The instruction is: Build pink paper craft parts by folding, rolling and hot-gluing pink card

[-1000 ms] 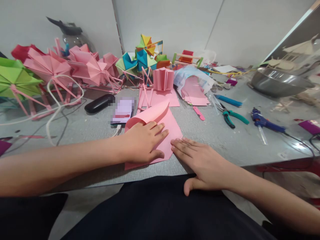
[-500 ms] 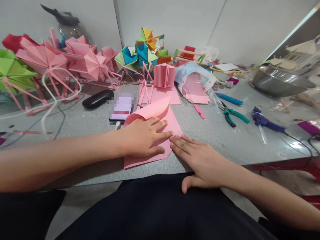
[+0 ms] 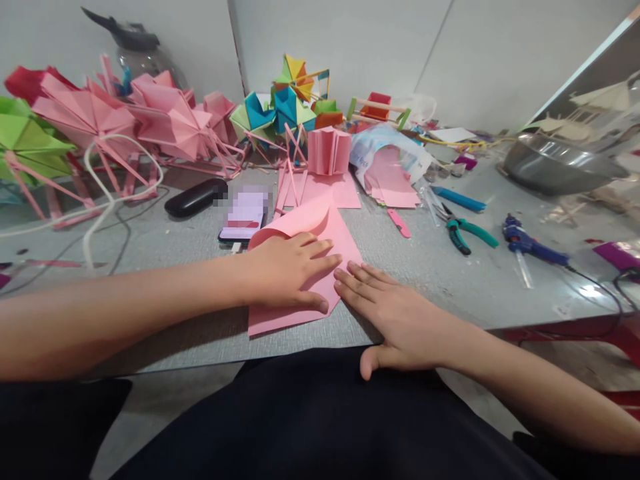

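Observation:
A sheet of pink paper (image 3: 345, 240) lies at the table's front edge, its far left part curling upward and its right side coming to a folded edge. My left hand (image 3: 287, 270) rests flat on the paper with fingers spread, touching but not gripping it. At the right edge of the sheet, my right hand (image 3: 387, 307) lies with fingers stretched and fingertips pressing the paper; its thumb sticks out toward me. Some of the paper is hidden under my left hand and forearm.
Beyond the paper lie a phone (image 3: 245, 213), a black case (image 3: 196, 198) and a pleated pink paper piece (image 3: 329, 152). To the right are a pink cutter (image 3: 399, 223), pliers (image 3: 470, 233), a glue gun (image 3: 535, 243) and a metal bowl (image 3: 563, 163). Pink paper wheels (image 3: 93, 113) stand back left.
My right fingertips have slid slightly left and up along the paper's folded edge. The left hand has shifted a little, and the curled part of the sheet sits slightly lower.

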Tool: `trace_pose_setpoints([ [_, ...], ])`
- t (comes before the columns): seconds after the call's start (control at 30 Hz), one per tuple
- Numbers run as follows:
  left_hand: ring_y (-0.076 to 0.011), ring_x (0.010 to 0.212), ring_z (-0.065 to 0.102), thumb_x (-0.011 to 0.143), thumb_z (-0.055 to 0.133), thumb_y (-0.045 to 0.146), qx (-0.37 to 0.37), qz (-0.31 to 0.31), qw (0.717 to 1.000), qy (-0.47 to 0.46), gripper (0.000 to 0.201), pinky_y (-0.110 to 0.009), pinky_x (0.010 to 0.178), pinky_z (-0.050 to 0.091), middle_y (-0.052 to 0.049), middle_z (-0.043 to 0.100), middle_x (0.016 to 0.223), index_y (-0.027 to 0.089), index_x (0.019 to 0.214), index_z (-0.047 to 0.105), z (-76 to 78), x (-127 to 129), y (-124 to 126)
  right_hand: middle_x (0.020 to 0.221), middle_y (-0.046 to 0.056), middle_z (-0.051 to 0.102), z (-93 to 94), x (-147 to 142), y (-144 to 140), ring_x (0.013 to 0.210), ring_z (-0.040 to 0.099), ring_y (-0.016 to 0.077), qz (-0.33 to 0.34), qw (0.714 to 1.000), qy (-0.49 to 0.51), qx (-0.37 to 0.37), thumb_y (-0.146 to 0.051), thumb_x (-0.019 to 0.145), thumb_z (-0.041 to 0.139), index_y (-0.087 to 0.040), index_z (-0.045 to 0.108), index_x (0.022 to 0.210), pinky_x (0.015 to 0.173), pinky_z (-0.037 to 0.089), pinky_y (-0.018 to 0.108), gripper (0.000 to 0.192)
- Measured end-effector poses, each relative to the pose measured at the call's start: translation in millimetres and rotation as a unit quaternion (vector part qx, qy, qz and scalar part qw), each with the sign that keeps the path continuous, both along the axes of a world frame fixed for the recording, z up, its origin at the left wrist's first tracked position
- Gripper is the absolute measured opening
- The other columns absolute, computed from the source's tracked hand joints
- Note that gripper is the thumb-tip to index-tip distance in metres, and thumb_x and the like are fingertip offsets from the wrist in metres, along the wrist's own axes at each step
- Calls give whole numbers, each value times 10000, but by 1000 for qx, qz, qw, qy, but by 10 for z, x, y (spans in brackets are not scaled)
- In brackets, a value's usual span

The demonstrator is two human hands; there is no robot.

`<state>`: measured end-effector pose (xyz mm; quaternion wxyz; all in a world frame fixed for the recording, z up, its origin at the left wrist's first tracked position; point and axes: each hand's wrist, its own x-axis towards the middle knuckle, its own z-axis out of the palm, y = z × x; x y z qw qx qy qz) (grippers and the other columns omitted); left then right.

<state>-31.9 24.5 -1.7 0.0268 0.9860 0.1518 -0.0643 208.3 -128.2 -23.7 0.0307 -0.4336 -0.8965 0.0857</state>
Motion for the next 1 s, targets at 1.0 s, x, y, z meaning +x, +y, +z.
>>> trace_pose_setpoints([
  [1.0,-451,1521,549,999,704,771,-11,-42,996,-80,821,-617,1160,532,-223,612,1635,184,1564,607,38,-21,-214,1724,327,465,-85,-114,-249,1649,431,476,-74,996,34,40,-972,884,633,16,487,1690,1385,322,640,1283],
])
